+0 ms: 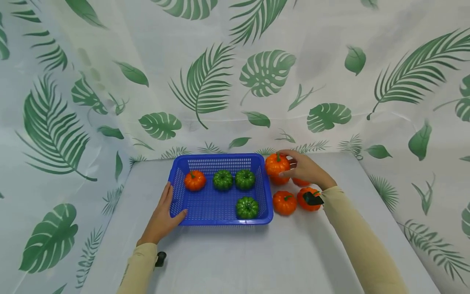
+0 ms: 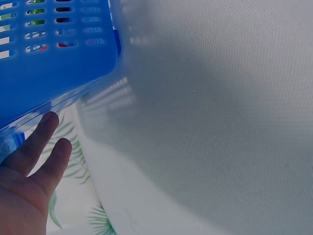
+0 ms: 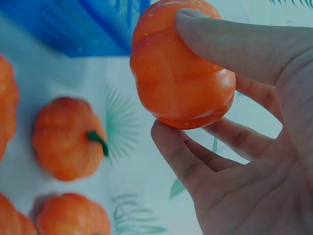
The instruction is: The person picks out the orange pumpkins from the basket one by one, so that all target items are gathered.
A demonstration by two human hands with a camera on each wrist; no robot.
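My right hand pinches an orange toy pumpkin between thumb and fingers, beside the right rim of a blue plastic basket. In the right wrist view the held pumpkin is raised off the table. My left hand rests at the basket's front left corner, its fingers extended along the outside and its thumb over the rim. Inside the basket are one orange pumpkin and three green ones, including a green pumpkin near the front right.
Several more orange pumpkins lie right of the basket, among them a front pumpkin and one partly covered by a dark object at my right wrist. The white table meets a leaf-patterned cloth behind and at both sides.
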